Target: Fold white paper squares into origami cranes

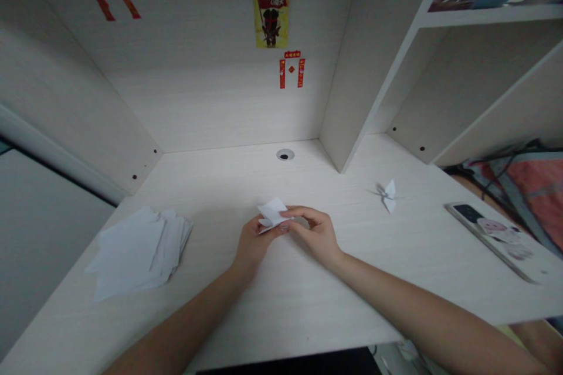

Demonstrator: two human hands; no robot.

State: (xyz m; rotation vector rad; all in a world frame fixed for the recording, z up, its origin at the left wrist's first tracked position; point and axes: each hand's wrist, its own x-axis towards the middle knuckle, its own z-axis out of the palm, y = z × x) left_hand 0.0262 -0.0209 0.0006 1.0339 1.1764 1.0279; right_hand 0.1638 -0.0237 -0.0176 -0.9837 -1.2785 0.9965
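Note:
Between my two hands is a small piece of folded white paper (272,211), held just above the desk with its flaps partly raised. My left hand (255,241) grips its left and lower side, thumb across the near edge. My right hand (317,231) pinches its right edge between thumb and fingers. The fingers behind the paper are partly hidden. Off to the right on the desk lies a folded paper crane (389,195), apart from both hands. A loose stack of white paper sheets (136,252) lies to the left.
A phone in a decorated case (495,240) lies at the right of the desk (229,316). A vertical panel (373,58) divides the back from the right-hand shelves. A round cable hole (285,154) sits near the back wall. Fabric and cables (523,179) lie beyond the right edge.

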